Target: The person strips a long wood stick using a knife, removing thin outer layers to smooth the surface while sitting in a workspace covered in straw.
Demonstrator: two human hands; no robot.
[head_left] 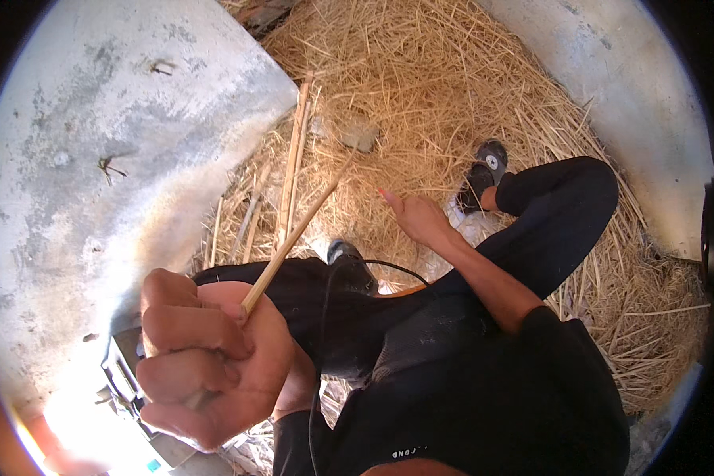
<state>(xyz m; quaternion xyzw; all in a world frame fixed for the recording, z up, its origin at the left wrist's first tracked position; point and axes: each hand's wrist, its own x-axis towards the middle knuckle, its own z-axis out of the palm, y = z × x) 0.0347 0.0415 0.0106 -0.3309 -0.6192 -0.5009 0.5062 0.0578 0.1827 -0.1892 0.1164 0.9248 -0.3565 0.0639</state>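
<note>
A black shirt and dark trousers are worn.

Stick before straw, slats beside left wall, shoe right of slats, right wall past shoe

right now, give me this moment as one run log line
left hand: gripping wooden stick | right hand: over straw, hold unclear | other sticks: beyond left hand

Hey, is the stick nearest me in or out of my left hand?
In: the stick juts from the left hand, whose fingers are curled in.
</note>
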